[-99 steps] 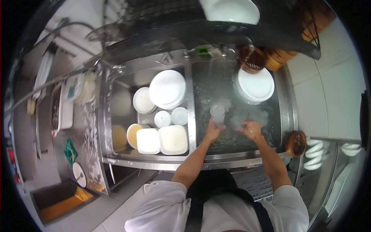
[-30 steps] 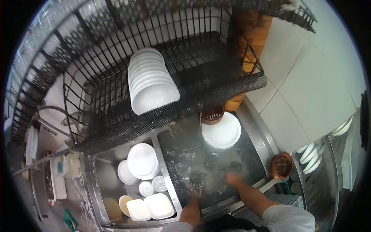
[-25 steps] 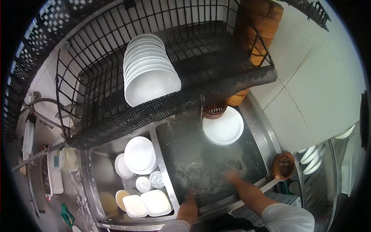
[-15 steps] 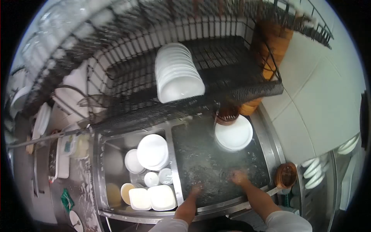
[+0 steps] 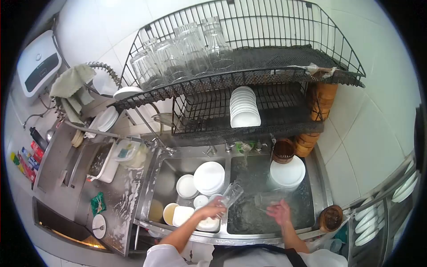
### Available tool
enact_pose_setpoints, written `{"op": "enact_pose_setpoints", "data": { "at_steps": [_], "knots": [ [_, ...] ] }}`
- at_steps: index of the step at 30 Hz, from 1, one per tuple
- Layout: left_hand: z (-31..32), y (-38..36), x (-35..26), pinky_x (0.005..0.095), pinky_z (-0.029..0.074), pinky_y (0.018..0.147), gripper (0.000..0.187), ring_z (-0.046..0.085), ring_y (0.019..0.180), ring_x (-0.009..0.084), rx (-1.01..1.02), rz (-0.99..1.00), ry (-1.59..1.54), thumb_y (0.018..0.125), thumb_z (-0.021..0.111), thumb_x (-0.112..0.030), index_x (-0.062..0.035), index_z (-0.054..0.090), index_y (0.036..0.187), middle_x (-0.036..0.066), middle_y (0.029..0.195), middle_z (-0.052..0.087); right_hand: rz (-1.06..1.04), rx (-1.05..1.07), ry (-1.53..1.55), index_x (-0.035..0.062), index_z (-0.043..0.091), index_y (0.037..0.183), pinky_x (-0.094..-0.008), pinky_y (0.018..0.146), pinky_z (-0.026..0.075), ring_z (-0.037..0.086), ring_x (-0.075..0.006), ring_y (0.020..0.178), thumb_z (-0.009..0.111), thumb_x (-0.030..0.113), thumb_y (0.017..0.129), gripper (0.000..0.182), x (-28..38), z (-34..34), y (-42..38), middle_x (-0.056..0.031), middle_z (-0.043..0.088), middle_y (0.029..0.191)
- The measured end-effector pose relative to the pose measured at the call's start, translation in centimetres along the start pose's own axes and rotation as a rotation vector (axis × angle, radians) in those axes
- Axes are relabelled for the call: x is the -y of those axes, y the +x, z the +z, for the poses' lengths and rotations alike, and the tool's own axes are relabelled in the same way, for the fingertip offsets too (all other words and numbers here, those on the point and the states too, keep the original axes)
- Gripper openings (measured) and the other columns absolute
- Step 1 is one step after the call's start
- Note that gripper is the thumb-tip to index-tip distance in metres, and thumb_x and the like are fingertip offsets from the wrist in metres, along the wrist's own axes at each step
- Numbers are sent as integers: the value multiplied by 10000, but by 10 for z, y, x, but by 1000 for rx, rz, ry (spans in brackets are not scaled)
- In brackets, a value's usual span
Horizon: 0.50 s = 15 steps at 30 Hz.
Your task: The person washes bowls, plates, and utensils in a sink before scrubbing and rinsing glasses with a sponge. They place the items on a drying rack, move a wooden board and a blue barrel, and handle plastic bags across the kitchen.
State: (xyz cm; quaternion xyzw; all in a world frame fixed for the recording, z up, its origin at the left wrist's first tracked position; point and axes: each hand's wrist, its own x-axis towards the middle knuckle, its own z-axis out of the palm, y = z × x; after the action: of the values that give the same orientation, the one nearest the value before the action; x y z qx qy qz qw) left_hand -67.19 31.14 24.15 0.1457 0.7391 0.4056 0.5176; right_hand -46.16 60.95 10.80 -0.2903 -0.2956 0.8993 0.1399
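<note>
My left hand (image 5: 213, 209) is closed around a clear glass (image 5: 232, 195), held tilted over the divider between the two basins. Over the water of the right basin, my right hand (image 5: 279, 212) has its fingers round the end of another clear glass (image 5: 264, 201). A stack of white plates (image 5: 287, 172) stands in the water behind that hand. In the left basin are more white plates (image 5: 209, 178), small round dishes (image 5: 187, 186) and square white bowls (image 5: 183, 215), some partly hidden by my left arm.
A wire rack above the sink holds glasses (image 5: 167, 58) and white bowls (image 5: 244, 109). Brown round containers (image 5: 307, 142) stand at the back right, another (image 5: 331, 218) on the right edge. The left counter (image 5: 118, 207) bears a green cloth (image 5: 98, 204) and a plate.
Both hands have come up out of the water, each now with a glass. My left hand has moved left to the divider. The view has tilted up, showing the upper rack.
</note>
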Motion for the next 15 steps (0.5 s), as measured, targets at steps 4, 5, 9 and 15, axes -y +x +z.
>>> {"op": "enact_pose_setpoints", "data": {
  "at_steps": [4, 5, 9, 15],
  "knots": [
    [-50, -89, -68, 241, 466, 529, 794, 589, 640, 132, -6, 68, 269, 779, 749, -217, -102, 310, 1431, 62, 1017, 633, 79, 162, 232, 39, 608, 967, -552, 722, 561, 664, -388, 877, 538, 615, 904, 583, -3, 28, 15, -208, 644, 975],
    [-64, -105, -80, 249, 475, 531, 791, 596, 657, 133, 2, 127, 308, 769, 756, -203, -91, 342, 1433, 63, 1013, 637, 88, 185, 287, 47, 617, 966, -543, 713, 562, 665, -384, 872, 538, 617, 904, 579, 0, 36, 16, -211, 650, 983],
    [-91, -210, -198, 339, 542, 842, 656, 628, 981, 219, -232, 381, 815, 708, 804, -202, -95, 581, 1315, 94, 1111, 653, 108, 259, 395, 102, 646, 945, -520, 687, 566, 671, -372, 867, 535, 629, 899, 541, 16, 60, 18, -219, 668, 997],
    [-59, -340, -392, 242, 509, 598, 364, 633, 746, 146, -520, 579, 742, 685, 674, -132, -62, 576, 1028, 87, 938, 671, 92, 267, 386, 139, 632, 872, -538, 688, 568, 676, -375, 882, 559, 626, 888, 492, 26, 47, 7, -221, 677, 1001]
  ]
}}
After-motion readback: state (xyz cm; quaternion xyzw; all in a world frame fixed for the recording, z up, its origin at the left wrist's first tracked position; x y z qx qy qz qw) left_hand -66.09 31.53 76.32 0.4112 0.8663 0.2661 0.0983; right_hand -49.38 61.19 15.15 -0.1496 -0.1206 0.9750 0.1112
